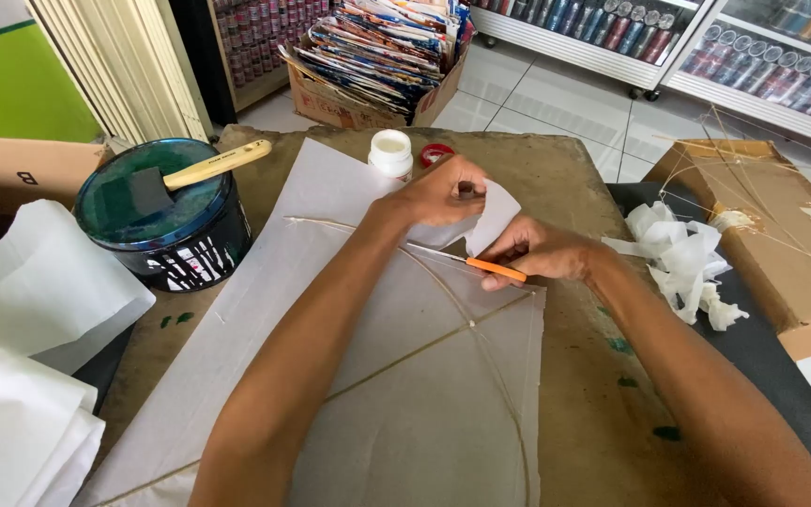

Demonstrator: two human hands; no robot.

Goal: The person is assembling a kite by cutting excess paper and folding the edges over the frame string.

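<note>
The white paper kite [405,404] lay flat across the brown worktop [584,394], and everything else is placed from it. Its near edge ran off the bottom of the view, its right edge stopped short of the worktop's rim and left a bare strip of stained board there, and its far corner reached almost to the small white jar [391,152] with a red lid [436,153] lying beside it. Thin bamboo sticks crossed on the kite's surface, one bowed in an arc. Both forearms stretched out over the kite toward its far right edge. The left hand [443,192] was clenched on a loose flap of white paper [493,218], pinching it up off the sheet. The right hand [542,253], just right of it, gripped an orange-handled cutter [492,268] with its blade laid low against the paper. Left of the kite stood a dark round tub [166,221] holding blue-green glue or paint, with a wooden-handled foam brush [194,174] resting in it. Right of the kite lay crumpled white paper scraps [687,258]. Beyond the kite's far corner, a cardboard box [382,56] was crammed with colourful printed sheets.
</note>
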